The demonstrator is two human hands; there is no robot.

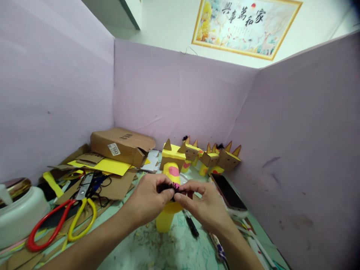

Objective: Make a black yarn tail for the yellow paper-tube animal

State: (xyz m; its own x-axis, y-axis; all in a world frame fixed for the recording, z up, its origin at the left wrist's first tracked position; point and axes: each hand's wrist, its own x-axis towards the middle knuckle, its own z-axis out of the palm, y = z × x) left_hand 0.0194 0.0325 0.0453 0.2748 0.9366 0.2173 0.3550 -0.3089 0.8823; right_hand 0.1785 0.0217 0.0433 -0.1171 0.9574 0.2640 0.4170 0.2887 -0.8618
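At the middle of the table, my left hand point(153, 195) and my right hand point(201, 198) meet fingertip to fingertip. Both pinch a small tuft of black yarn point(174, 186). Just behind and below my fingers is a yellow paper animal figure point(170, 169) with pink spots; my hands hide part of it. A yellow tube-shaped leg point(164, 222) shows beneath my left hand. Behind it stands a yellow and cardboard animal head point(172, 154) with pointed ears. Under my right hand lies a black pen-like tool point(191, 224).
Scissors point(81, 195) with red and yellow handles lie left on cardboard scraps, near a white tub point(21, 213). A cardboard box point(120, 144) stands behind. Several finished-looking cardboard animals point(209, 159) line the back. A phone point(229, 193) lies right. Lilac partition walls point(180, 90) enclose the table.
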